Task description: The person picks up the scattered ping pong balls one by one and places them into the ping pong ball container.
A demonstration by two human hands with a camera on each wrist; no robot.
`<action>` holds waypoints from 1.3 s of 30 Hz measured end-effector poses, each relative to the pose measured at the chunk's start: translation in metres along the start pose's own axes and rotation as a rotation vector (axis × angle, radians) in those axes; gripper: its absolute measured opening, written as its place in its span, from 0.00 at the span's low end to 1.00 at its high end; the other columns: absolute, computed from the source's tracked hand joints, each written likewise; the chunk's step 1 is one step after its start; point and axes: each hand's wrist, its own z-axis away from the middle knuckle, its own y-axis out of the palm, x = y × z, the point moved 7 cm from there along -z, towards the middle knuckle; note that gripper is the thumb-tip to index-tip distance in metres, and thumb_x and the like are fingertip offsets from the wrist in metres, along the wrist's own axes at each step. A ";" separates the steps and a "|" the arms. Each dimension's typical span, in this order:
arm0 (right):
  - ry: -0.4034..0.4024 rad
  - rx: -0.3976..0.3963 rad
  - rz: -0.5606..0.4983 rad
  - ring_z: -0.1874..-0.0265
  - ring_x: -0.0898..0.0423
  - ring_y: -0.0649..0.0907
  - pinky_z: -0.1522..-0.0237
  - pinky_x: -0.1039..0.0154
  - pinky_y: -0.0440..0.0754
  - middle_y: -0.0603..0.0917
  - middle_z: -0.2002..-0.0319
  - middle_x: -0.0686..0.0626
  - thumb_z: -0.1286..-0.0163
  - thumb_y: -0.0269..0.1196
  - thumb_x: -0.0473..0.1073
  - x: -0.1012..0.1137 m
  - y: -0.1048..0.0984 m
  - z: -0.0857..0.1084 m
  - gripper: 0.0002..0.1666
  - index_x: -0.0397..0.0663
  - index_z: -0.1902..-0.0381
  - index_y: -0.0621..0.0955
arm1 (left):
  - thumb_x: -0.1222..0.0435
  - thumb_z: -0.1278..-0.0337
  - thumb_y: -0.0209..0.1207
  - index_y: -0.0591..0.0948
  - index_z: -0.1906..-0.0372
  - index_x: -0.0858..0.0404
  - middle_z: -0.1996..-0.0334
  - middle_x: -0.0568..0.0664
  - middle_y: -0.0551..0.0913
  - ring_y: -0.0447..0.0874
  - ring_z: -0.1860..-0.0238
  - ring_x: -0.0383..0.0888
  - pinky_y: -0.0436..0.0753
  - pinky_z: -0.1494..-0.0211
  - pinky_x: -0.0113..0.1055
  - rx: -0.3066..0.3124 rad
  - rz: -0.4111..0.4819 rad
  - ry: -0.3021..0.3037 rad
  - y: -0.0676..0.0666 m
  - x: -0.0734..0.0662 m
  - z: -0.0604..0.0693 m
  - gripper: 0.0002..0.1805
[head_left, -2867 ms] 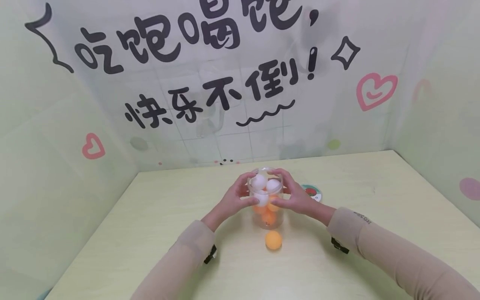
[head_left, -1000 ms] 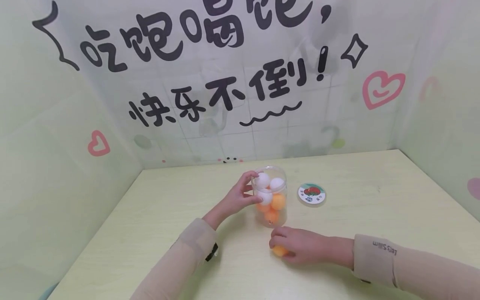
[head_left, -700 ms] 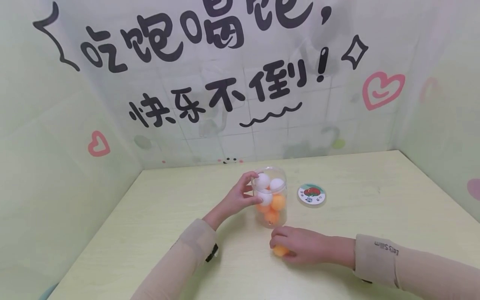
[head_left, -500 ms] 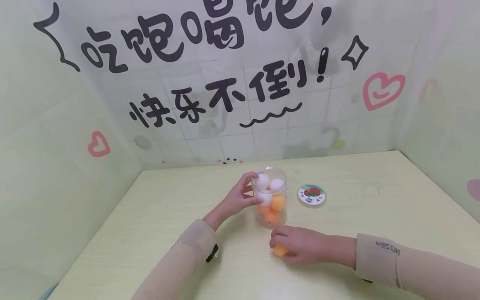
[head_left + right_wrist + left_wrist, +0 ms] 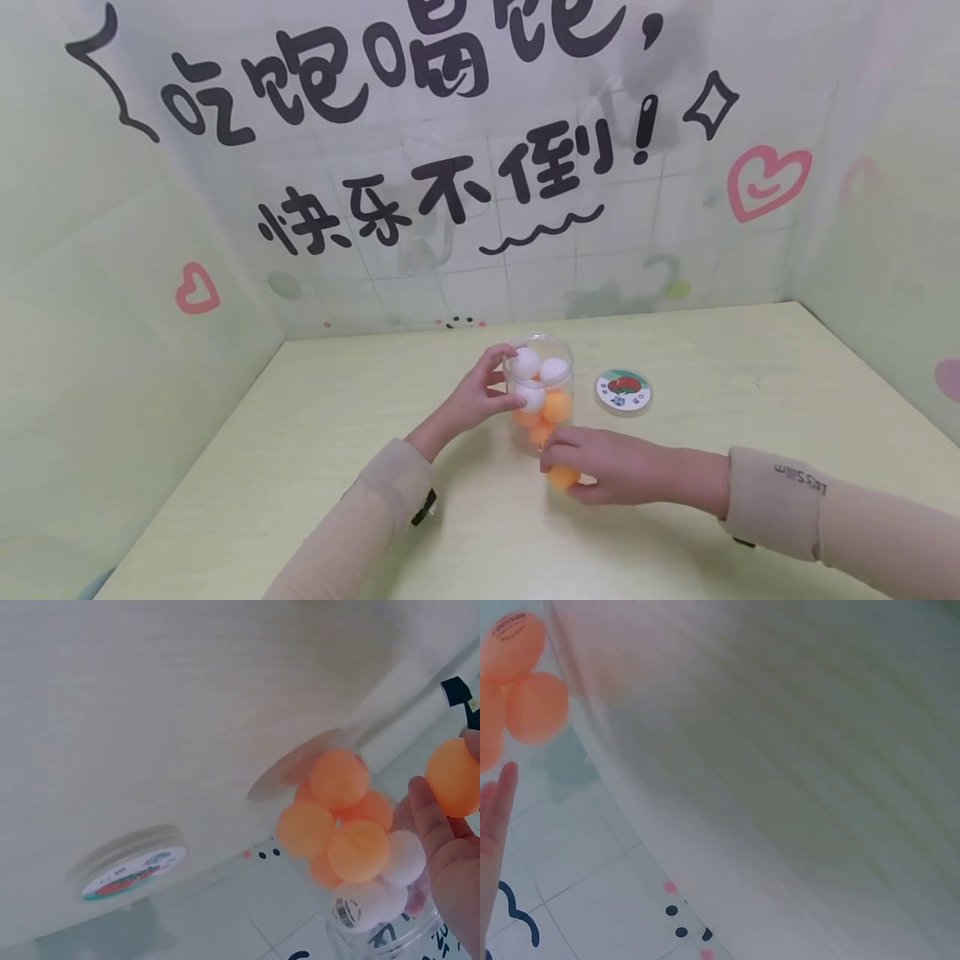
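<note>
A clear plastic jar [image 5: 566,433] stands upright and lidless on the table, holding several orange and white ping-pong balls. My left hand [image 5: 480,393] grips the jar's left side near the top, thumb in front and fingers behind. In front of the jar, my right hand [image 5: 618,467] pinches an orange ping-pong ball [image 5: 562,477] between thumb and fingers. The right wrist view shows that ball [image 5: 454,778] lifted off the table, next to the jar. Only the left hand's fingers [image 5: 499,806] show in the left wrist view, beside orange balls.
A round lid [image 5: 624,390] with a tomato picture lies flat on the table [image 5: 360,400], right of the jar. Behind the table rises a printed wall sheet [image 5: 420,275], with side walls at left and right.
My right hand left the jar and took hold of the orange ball on the table. It has since lifted the ball slightly toward the jar. The left hand stays on the jar.
</note>
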 end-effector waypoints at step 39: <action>0.428 -0.127 -0.017 0.60 0.51 0.78 0.62 0.62 0.80 0.79 0.54 0.44 0.42 0.63 0.34 -0.058 -0.087 -0.039 0.17 0.39 0.53 0.78 | 0.69 0.47 0.61 0.58 0.42 0.58 0.33 0.57 0.57 0.68 0.42 0.60 0.77 0.48 0.43 0.002 0.006 -0.020 0.003 0.000 -0.003 0.31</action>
